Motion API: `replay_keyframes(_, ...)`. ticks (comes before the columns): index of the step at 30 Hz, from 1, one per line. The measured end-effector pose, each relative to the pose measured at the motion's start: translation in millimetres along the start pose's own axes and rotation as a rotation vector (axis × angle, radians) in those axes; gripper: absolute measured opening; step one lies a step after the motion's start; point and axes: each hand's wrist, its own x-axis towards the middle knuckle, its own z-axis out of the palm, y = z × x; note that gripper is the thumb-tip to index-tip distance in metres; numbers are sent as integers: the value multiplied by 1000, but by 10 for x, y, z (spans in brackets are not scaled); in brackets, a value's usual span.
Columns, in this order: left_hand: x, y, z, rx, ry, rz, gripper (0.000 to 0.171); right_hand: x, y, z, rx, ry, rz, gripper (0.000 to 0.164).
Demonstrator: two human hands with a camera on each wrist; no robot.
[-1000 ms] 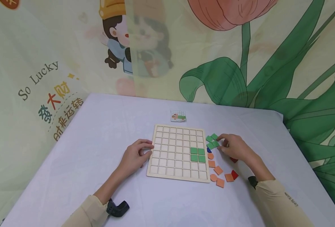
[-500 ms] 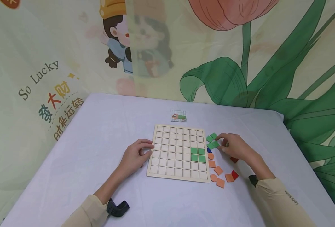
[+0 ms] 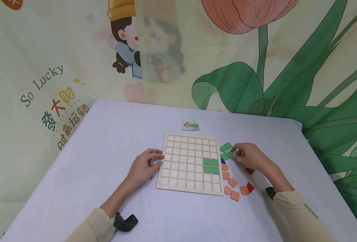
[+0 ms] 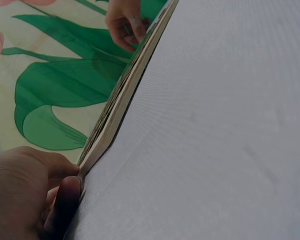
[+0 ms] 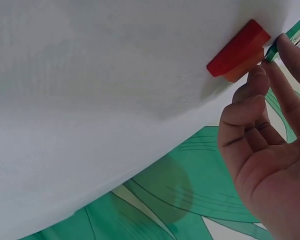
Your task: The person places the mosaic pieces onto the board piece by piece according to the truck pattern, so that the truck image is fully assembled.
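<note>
A pale wooden grid board (image 3: 179, 166) lies on the white table, with a block of green square tiles (image 3: 211, 165) set in its right part. My left hand (image 3: 143, 165) pinches the board's left edge between thumb and fingers; in the left wrist view the thumb and index finger meet at the board's rim (image 4: 121, 102). On the board's other side, my right hand (image 3: 251, 156) is at a small cluster of loose green tiles (image 3: 228, 145). The right wrist view has a green tile (image 5: 272, 52) pinched between thumb and index fingertip, while the other fingers curl inward.
Orange squares and circles (image 3: 233, 182) lie along the board's right side, with a blue piece (image 3: 223, 161) above them. Red pieces (image 3: 250, 187) are farther right, one partly under the right hand. A small picture card (image 3: 190, 124) lies beyond the board. Behind the table hangs a printed cloth (image 3: 166, 50).
</note>
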Motion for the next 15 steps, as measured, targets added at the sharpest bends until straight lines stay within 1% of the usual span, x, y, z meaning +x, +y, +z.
replay_keyframes(8, -3, 1, 25, -3, 1, -5, 21, -60, 43, -1, -16, 31, 11, 36)
replay_keyframes(15, 3, 10, 5, 9, 4, -9, 21, -131, -46, -40, -18, 53, -16, 36)
